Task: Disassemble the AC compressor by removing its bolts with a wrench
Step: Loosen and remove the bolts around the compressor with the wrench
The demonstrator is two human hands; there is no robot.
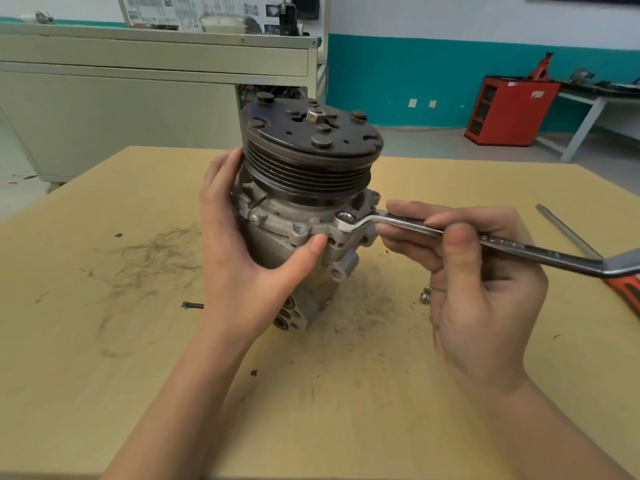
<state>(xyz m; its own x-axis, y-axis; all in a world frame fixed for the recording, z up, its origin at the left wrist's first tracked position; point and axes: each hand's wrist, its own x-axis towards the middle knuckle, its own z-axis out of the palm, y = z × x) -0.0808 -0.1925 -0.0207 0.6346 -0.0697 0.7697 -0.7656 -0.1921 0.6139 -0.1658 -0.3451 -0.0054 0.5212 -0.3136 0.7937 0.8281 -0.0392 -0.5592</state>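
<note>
Compressor (pixel 304 209) stands upright near the middle of our tan table (pixel 104 358), with its dark grooved pulley (pixel 311 147) on top and its port end low, toward us. Our left hand (pixel 242 251) wraps the left side of the housing just under the pulley. Its fingers curl round the back and its thumb presses the front of the flange.

Our right hand (pixel 478 271) is just to the right of the compressor and does not touch it. Palm turned up, it pinches the shank of a wrench (pixel 450 235) between thumb and fingers. The wrench's ring end sits over a bolt (pixel 344 216) on the right-hand ear of the flange, and its far end bends and runs out at the right edge of view.

Two small loose fasteners (pixel 425 294) lie on the table just beside our right hand. Farther right lie a grey flat bar (pixel 568 233) and an orange handle (pixel 628 294). Dark smudges mark the tabletop around the compressor.

We see stamped marks along the wrench shank, but they are too blurred to read. A red cabinet (pixel 509 109) by the teal wall carries a white label we cannot read. A board (pixel 194 10) above the grey bench (pixel 138 98) shows diagrams and print too small to make out.
</note>
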